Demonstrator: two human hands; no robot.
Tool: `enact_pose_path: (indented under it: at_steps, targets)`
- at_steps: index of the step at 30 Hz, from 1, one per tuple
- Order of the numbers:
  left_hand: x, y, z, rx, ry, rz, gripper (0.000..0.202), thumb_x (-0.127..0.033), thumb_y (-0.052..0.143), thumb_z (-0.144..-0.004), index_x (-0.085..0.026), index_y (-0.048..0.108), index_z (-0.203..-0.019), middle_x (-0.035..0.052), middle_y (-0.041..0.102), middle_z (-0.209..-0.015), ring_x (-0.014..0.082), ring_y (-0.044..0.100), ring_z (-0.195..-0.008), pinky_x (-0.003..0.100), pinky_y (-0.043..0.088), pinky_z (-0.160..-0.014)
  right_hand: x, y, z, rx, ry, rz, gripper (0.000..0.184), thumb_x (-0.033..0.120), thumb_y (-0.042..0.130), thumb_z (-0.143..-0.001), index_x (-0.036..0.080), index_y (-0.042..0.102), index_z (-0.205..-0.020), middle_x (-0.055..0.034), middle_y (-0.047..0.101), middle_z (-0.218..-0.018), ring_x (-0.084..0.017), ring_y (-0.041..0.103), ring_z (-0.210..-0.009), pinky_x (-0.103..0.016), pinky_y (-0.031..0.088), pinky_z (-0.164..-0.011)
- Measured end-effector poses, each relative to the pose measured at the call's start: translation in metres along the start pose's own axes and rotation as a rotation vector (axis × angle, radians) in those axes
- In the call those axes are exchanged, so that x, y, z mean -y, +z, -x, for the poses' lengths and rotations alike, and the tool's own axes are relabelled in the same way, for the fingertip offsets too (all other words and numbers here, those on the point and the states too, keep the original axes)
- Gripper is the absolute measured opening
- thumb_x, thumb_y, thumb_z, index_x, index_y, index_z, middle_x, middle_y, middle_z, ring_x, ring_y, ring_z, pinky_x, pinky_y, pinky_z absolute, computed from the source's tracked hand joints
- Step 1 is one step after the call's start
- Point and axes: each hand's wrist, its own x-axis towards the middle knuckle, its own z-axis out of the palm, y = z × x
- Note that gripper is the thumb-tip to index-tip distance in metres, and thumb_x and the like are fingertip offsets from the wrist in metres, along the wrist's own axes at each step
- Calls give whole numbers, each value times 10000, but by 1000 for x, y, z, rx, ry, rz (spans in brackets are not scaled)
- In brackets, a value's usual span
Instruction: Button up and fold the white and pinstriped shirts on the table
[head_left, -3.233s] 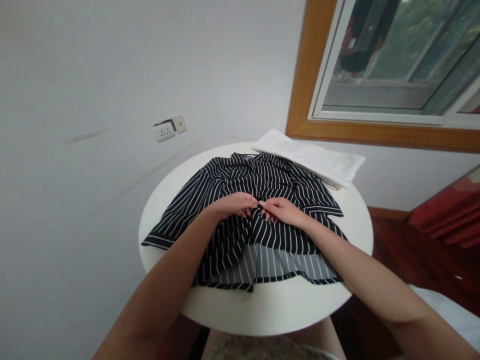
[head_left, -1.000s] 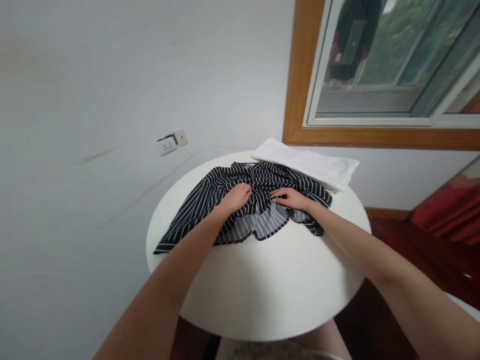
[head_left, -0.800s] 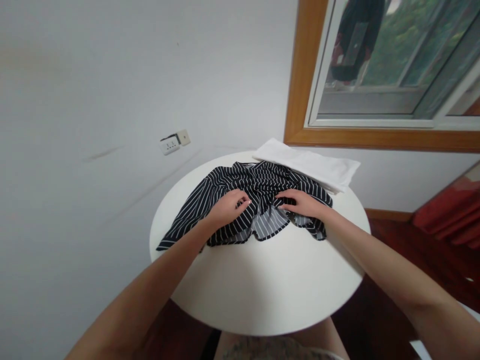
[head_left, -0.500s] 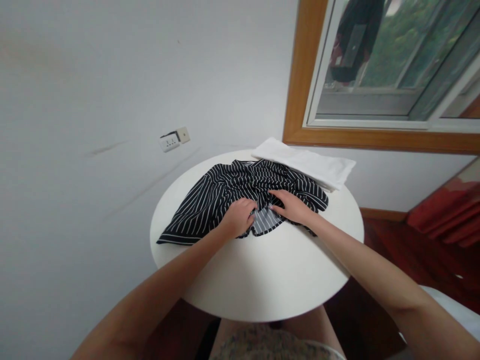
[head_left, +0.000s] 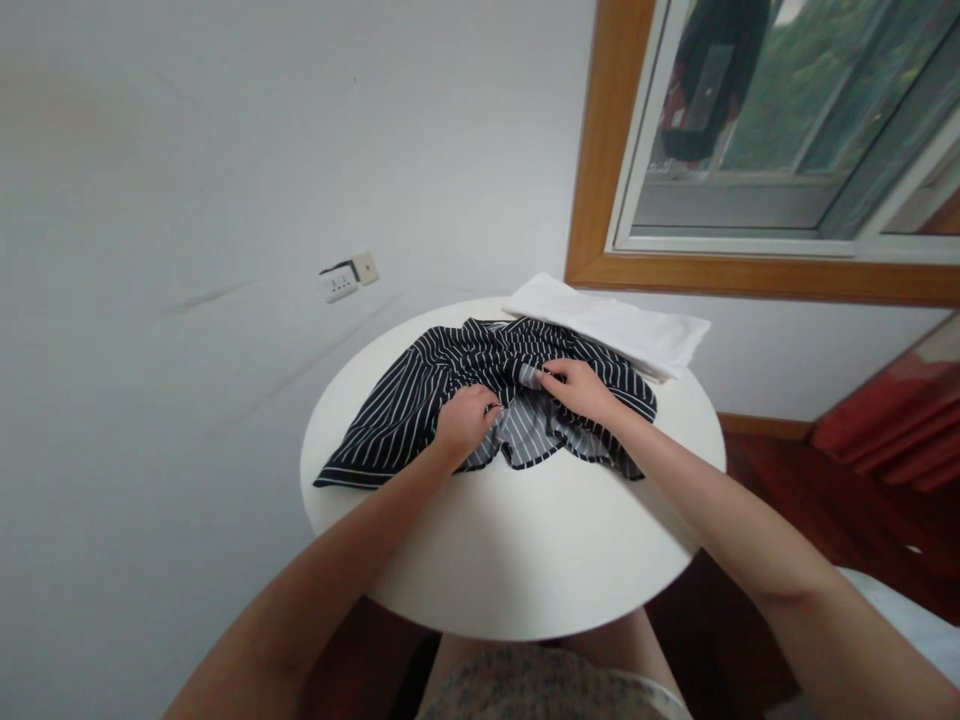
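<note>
A black garment with thin white stripes (head_left: 405, 410) lies bunched on the far half of a round white table (head_left: 525, 550). Its paler inner side shows between my hands. My left hand (head_left: 465, 420) is closed, pinching the fabric near the middle of the garment. My right hand (head_left: 577, 385) is closed on a fold of the same fabric a little farther back and to the right. Both forearms reach in from the bottom of the view.
A folded white cloth (head_left: 611, 325) lies at the table's far edge, touching the striped garment. A white wall with a socket (head_left: 341, 280) is behind, and a wood-framed window (head_left: 592, 200) at the upper right. Red fabric (head_left: 892, 430) and dark floor lie to the right.
The garment, spread wide at first, has been gathered toward the back of the table. In the last half second my right hand lifted a fold backward, exposing more of the pale inner side.
</note>
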Motion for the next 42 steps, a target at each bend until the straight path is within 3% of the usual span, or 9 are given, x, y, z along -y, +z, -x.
enact_pose_path:
  at_steps: [7, 10, 13, 18, 23, 27, 32, 37, 42]
  targets:
    - [-17, -21, 14, -2, 57, 318, 238, -344, 449, -927, -192, 632, -930, 65, 664, -987, 197, 585, -973, 347, 441, -935, 5, -2, 31, 451, -121, -277, 391, 518, 476, -900, 211, 710, -833, 8, 686, -801, -168, 597, -749, -270, 452, -701]
    - [-20, -25, 33, 112, 124, 452, 277, -354, 400, -949, -195, 617, -1016, 67, 657, -1073, 182, 584, -1033, 337, 440, -965, -11, -7, 41, 314, -27, -272, 364, 500, 494, -896, 224, 729, -928, -15, 719, -915, -190, 632, -830, -315, 479, -776]
    - [-12, -26, 47, 11, 138, 424, 295, -329, 377, -960, -191, 577, -1128, 84, 614, -1189, 187, 533, -1153, 362, 382, -1057, -31, -16, 47, 157, 74, -176, 280, 403, 514, -899, 235, 724, -978, -30, 717, -1002, -207, 642, -885, -360, 487, -825]
    - [17, -10, 61, -139, 23, 269, 363, -278, 318, -966, -174, 483, -1272, 110, 549, -1296, 199, 467, -1254, 415, 332, -1119, -54, -17, 61, 215, 102, 79, 276, 230, 530, -867, 226, 702, -1083, -71, 696, -1101, -255, 634, -1014, -429, 475, -936]
    - [36, 9, 74, -21, 46, 58, 520, -222, 410, -892, -129, 381, -1404, 137, 457, -1426, 260, 355, -1361, 478, 283, -1145, -62, 1, 88, 218, 43, 179, 486, 358, 541, -895, 129, 551, -1325, -176, 493, -1397, -307, 450, -1302, -475, 352, -1103]
    - [41, 0, 88, 147, 124, -86, 508, -257, 387, -921, -217, 392, -1428, 61, 398, -1494, 259, 295, -1403, 509, 239, -1155, -72, -10, 106, 355, -84, 120, 588, 508, 495, -911, 217, 447, -1420, -97, 340, -1519, -279, 262, -1419, -504, 205, -1167]
    - [46, -25, 106, 226, 192, -134, 488, -380, 355, -963, -265, 393, -1435, 44, 367, -1514, 248, 304, -1404, 493, 274, -1142, -87, -52, 118, 466, -79, -52, 517, 536, 582, -851, 298, 568, -1310, -24, 400, -1492, -260, 327, -1392, -507, 242, -1155]
    - [25, -52, 94, 194, 132, -133, 414, -402, 383, -959, -225, 565, -1285, 69, 629, -1257, 235, 566, -1171, 426, 449, -1008, -72, -66, 107, 368, -4, -27, 321, 489, 540, -891, 263, 736, -1008, -43, 697, -1130, -236, 623, -1093, -450, 469, -995]
    - [3, -38, 58, 65, 264, -10, 384, -335, 363, -971, -179, 576, -1250, 80, 604, -1283, 207, 521, -1220, 412, 394, -1067, -28, -28, 80, 250, -220, 76, 323, 427, 510, -928, 251, 681, -1138, -56, 681, -1165, -229, 575, -1164, -463, 424, -1031]
